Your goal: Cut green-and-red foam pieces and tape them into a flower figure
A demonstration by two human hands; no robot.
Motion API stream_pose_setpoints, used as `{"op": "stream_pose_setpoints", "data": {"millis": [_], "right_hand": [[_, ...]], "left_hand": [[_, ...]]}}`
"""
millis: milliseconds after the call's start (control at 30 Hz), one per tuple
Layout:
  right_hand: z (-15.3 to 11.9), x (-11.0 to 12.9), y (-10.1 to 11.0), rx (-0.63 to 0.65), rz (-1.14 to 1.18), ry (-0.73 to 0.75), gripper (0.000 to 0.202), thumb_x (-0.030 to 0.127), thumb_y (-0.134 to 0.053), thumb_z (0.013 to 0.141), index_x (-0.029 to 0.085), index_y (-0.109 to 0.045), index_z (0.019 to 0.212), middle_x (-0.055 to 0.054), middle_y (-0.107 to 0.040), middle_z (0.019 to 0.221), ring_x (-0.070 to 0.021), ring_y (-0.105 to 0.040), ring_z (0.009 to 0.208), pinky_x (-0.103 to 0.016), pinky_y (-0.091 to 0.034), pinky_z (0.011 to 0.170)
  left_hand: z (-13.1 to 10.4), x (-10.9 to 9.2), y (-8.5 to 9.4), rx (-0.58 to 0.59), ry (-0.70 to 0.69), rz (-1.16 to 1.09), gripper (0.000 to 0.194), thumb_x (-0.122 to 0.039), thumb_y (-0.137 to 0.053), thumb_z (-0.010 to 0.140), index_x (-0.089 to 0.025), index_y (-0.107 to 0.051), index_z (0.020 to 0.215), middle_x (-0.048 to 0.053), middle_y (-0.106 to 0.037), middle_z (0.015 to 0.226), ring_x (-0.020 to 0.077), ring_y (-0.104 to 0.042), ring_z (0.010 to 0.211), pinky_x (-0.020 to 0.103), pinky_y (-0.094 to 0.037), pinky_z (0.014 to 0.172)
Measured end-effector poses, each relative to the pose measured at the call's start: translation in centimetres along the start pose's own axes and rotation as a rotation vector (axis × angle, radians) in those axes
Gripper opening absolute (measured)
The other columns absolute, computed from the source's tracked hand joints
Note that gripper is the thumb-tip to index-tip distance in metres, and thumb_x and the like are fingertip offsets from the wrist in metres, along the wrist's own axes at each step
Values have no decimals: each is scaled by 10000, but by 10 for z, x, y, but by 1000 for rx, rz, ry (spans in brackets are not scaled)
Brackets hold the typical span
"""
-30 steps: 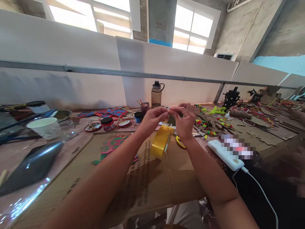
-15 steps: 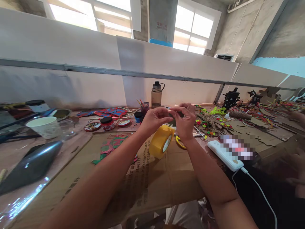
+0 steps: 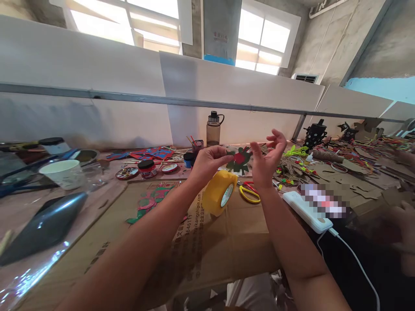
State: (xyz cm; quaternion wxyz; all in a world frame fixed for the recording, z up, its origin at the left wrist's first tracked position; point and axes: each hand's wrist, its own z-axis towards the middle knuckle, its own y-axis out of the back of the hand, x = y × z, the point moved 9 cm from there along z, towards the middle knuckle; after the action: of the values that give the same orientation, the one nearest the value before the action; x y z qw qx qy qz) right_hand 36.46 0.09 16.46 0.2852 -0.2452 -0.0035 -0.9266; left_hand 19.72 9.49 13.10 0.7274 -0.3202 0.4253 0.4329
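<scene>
My left hand (image 3: 210, 164) pinches the edge of a dark green cutout with a red middle (image 3: 240, 160), shaped like a flower with leaves. Just right of the cutout, my right hand (image 3: 269, 157) is raised with its fingers spread and holds nothing. Below the hands, a wide roll of yellow packing tape (image 3: 219, 193) stands on a cardboard sheet (image 3: 233, 242). Scissors with yellow and red handles (image 3: 249, 193) lie beside the roll. Pink and green painted pieces (image 3: 152, 201) rest on the cardboard to the left, partly behind my left forearm.
Paint jars (image 3: 147, 169), a bottle (image 3: 213, 129) and a white cup (image 3: 63, 174) stand around the back and left. Right of my forearm are a white power bank (image 3: 307, 212) with a cable and a phone (image 3: 324, 201). Another person's blurred hand (image 3: 407, 229) shows at the far right.
My right hand has let go of the cutout and moved up and right, its fingers opening. The cutout, hidden between both hands before, now shows its face in my left hand.
</scene>
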Motion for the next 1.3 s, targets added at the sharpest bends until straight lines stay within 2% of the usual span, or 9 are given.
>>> {"op": "stream_pose_setpoints", "data": {"millis": [100, 233, 333, 433, 567, 700, 1067, 1200, 1300], "right_hand": [[-13, -16, -19, 176, 177, -172, 676, 663, -649, 812, 234, -437, 1289, -68, -561, 1086, -195, -572, 974, -364, -474, 892], [-42, -26, -51, 419, 392, -419, 748, 557, -811, 693, 230, -427, 1246, -58, -626, 1086, -188, -631, 970, -326, -513, 867], [-55, -29, -64, 486, 539, -558, 719, 494, -866, 626, 234, -440, 1145, -62, -672, 1097, -195, -668, 969, -340, -540, 892], [-61, -32, -70, 522, 576, -632, 727, 399, -898, 581, 243, -449, 1131, -56, -706, 1065, -209, -691, 963, -364, -554, 899], [-66, -36, -71, 588, 503, -666, 720, 310, -891, 577, 243, -495, 1174, -38, -726, 1052, -212, -701, 936, -354, -561, 856], [-68, -35, -70, 629, 434, -674, 665, 311, -878, 588, 232, -541, 1156, -24, -733, 1026, -212, -701, 925, -327, -557, 813], [-62, -37, -67, 550, 401, -553, 584, 333, -864, 589, 219, -606, 1100, -18, -728, 1019, -187, -679, 870, -313, -553, 797], [-63, -38, -65, 544, 390, -569, 464, 329, -842, 618, 190, -673, 1027, -26, -745, 971, -190, -673, 843, -316, -544, 807], [-63, -36, -65, 565, 418, -572, 371, 321, -823, 643, 182, -709, 968, -20, -749, 921, -189, -670, 806, -313, -541, 779]], "left_hand": [[-1, 1, 4, -38, 23, -29, 311, -385, -866, 587, -159, -668, 667, -17, -618, 625, 96, -527, 580, 229, -406, 585], [-2, 3, 8, -76, 60, -80, 353, -404, -873, 562, -157, -659, 697, -9, -632, 631, 106, -549, 571, 229, -422, 566], [-2, 5, 9, -85, 74, -107, 386, -411, -884, 531, -160, -646, 703, 5, -664, 669, 129, -600, 601, 244, -469, 589], [-1, 4, 9, -82, 75, -114, 377, -407, -878, 541, -164, -641, 705, 11, -685, 688, 140, -629, 610, 260, -505, 610], [0, 2, 13, -107, 53, -120, 305, -358, -854, 577, -165, -639, 676, 22, -698, 689, 144, -638, 620, 264, -529, 615], [1, 3, 16, -126, 44, -130, 246, -313, -826, 618, -170, -627, 645, 16, -680, 642, 124, -603, 558, 245, -516, 560], [5, 9, 16, -106, 67, -161, 304, -354, -862, 586, -162, -646, 680, 21, -707, 687, 143, -651, 608, 274, -557, 635], [6, 17, 14, -87, 119, -189, 364, -394, -889, 546, -158, -649, 685, 29, -720, 716, 153, -664, 638, 283, -559, 662], [6, 14, 14, -74, 117, -167, 367, -398, -892, 551, -161, -670, 722, 31, -724, 726, 157, -668, 646, 274, -550, 648]]}}
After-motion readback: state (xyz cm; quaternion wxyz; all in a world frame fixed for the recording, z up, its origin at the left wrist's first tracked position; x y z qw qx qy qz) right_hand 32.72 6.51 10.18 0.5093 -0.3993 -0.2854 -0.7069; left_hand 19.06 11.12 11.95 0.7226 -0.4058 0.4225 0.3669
